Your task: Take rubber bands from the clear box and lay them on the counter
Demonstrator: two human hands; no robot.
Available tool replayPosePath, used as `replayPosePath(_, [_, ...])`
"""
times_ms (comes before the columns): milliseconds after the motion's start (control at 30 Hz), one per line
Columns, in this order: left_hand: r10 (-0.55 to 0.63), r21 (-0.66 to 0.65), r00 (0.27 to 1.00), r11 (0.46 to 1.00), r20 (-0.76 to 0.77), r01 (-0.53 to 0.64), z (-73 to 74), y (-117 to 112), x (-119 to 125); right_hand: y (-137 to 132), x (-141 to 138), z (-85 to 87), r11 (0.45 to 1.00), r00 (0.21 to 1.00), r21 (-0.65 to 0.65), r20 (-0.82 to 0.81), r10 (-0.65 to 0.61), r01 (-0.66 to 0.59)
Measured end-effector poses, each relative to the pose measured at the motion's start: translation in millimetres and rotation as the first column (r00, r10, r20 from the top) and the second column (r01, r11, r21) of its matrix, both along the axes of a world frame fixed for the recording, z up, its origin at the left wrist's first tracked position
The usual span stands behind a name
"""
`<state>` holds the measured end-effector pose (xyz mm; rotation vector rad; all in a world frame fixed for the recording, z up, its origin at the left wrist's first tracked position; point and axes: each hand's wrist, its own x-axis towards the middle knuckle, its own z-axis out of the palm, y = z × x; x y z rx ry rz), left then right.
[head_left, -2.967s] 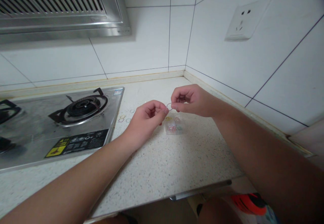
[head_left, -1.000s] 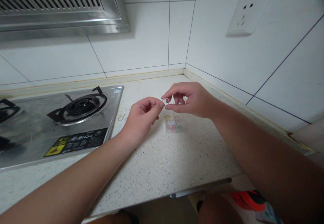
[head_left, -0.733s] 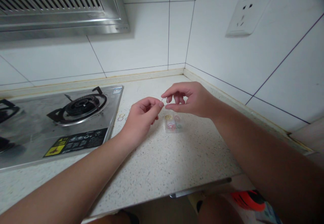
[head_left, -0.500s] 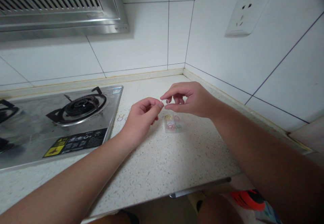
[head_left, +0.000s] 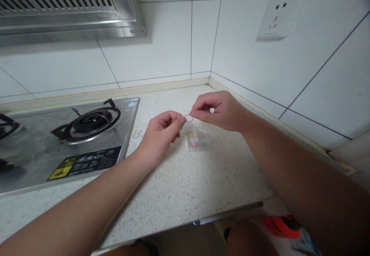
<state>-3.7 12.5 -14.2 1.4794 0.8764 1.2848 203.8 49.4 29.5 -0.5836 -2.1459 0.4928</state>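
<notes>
A thin pale-pink loop, which looks like a small rubber band [head_left: 189, 118], is held up between my two hands over the counter. My left hand [head_left: 166, 130] pinches its left side between thumb and forefinger. At its right edge, my right hand [head_left: 215, 107] closes thumb and forefinger on it. Just below the hands lies a clear compartment box [head_left: 198, 149] with yellow, pink, red and green loops in separate sections. More coloured loops [head_left: 137, 133] rest on the counter left of my left hand, which partly hides them.
A gas stove [head_left: 95, 123] with black pan supports takes up the left side, under a steel range hood [head_left: 72, 28]. Tiled walls meet behind the speckled counter [head_left: 179, 202]. A socket [head_left: 276, 17] sits on the right wall. The counter's front edge is near my legs.
My right thumb and forefinger were apart near the loop and have now closed on its right side. The loop shows more fully between the hands. My left hand keeps its pinch.
</notes>
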Motion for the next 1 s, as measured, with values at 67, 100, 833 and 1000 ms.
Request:
replayPosePath(67, [0.007, 0.007, 1.000, 1.000, -0.001, -0.007, 0.0, 0.1, 0.0, -0.1, 0.7, 0.2, 1.000, 1.000, -0.016, 0.003, 0.000, 0.000])
replayPosePath(100, [0.008, 0.009, 1.000, 1.000, -0.003, -0.008, 0.0, 0.1, 0.0, -0.2, 0.9, 0.0, 1.000, 1.000, -0.023, 0.006, 0.002, -0.001])
replayPosePath(833, [0.024, 0.013, 1.000, 1.000, -0.020, -0.024, 0.6, -1.3, 0.8, -0.2, 2.3, -0.2, 0.995, 0.998, -0.088, 0.039, 0.041, -0.038])
replayPosePath(1000, [0.018, 0.008, 0.999, 1.000, -0.042, -0.018, 0.4, -1.5, 0.0, 1.1, 3.0, -0.4, 0.998, 0.999, -0.064, 0.047, 0.007, -0.004])
